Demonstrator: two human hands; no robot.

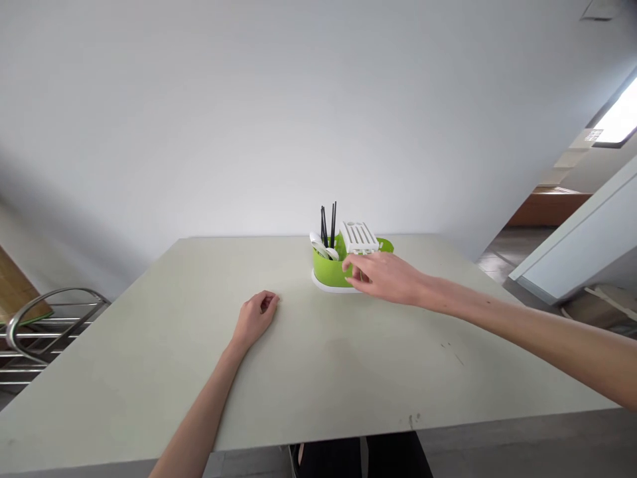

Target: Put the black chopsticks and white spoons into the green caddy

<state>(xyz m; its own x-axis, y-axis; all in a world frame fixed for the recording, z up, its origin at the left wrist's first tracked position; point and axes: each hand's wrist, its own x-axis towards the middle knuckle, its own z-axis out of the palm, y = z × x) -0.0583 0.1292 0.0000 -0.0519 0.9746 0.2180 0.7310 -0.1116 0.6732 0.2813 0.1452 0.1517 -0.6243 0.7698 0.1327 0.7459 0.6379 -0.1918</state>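
A green utensil holder [326, 272] with a white base stands near the table's far edge. Black chopsticks [333, 226] rise from its left compartment, beside white spoons [318, 244]. A white slotted rack [359, 237] sits tilted on its middle. My right hand [381, 275] reaches in front of the holder and hides part of its right side. Its thumb and forefinger are apart, with nothing visible between them; whether it touches the holder I cannot tell. Left of the holder, my left hand [255, 320] rests on the table, its fingers curled in with nothing seen in them.
The pale table [308, 378] stands against a white wall [259, 119]. A metal rack [44, 325] is beyond its left edge. To the right are a white panel [582, 232] and a bag-like item [602, 309] at floor level.
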